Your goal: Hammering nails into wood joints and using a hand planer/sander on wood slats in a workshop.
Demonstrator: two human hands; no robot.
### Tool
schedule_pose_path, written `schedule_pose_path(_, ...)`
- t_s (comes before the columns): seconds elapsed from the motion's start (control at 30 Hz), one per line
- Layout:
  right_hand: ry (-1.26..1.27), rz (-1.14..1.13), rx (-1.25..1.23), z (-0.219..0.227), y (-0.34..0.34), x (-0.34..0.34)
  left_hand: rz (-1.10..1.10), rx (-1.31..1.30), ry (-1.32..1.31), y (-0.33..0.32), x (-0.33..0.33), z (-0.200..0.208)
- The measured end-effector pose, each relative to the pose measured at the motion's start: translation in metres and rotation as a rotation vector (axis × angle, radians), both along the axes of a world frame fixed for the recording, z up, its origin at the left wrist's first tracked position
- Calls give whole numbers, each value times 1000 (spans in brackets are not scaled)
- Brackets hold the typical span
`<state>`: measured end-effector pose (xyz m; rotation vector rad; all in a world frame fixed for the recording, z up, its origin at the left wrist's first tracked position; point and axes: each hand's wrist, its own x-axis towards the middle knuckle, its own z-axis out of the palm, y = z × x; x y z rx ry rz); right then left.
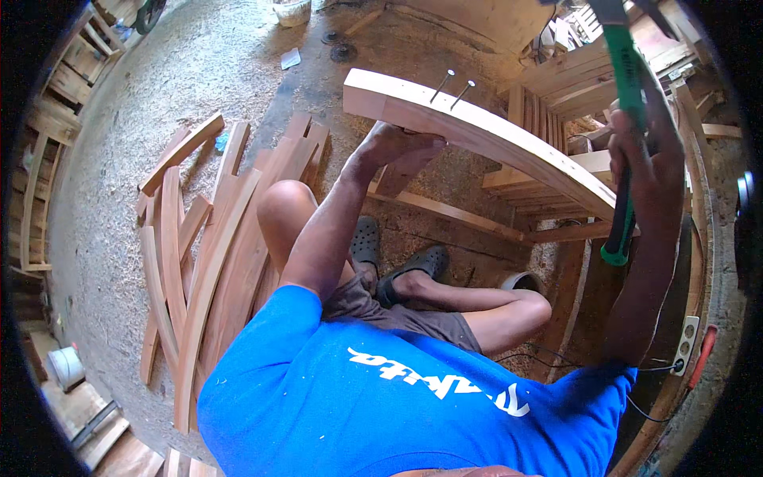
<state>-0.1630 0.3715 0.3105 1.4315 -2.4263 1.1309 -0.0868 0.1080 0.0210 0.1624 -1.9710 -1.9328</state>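
My left hand (397,148) grips a pale wooden beam (493,135) from below, close to its near-left end. Two nails (443,86) stand partly sunk in the beam's top edge, a short way past that hand, with their heads well above the wood. A shorter wood piece (407,168) meets the beam's underside by my fingers. Raised at the right, my right hand (648,155) is wrapped around the green and black handle of a hammer (624,75). The hammer's head is at the top rim, partly cut off and blurred.
Several cut wood strips (230,230) lie piled on the sawdust-covered floor to my left. Slatted wooden frames (548,111) stand behind the beam. At lower right sit a power strip (685,346) with a cable and a red-handled tool (702,358). A white bucket (292,12) stands far off.
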Motion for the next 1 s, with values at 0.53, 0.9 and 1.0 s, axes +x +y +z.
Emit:
schedule_pose_path(0.53, -119, -135, 135, -118, -25, -61, 299, -387, 45, -13, 20, 7)
schedule_pose_path(0.9, -78, -122, 214, -110, -27, -49, 393, -1637, -206, -34, 46, 116)
schedule_pose_path(1.0, -106, -138, 206, -107, -26, -45, 471, -1584, -53, -37, 47, 109)
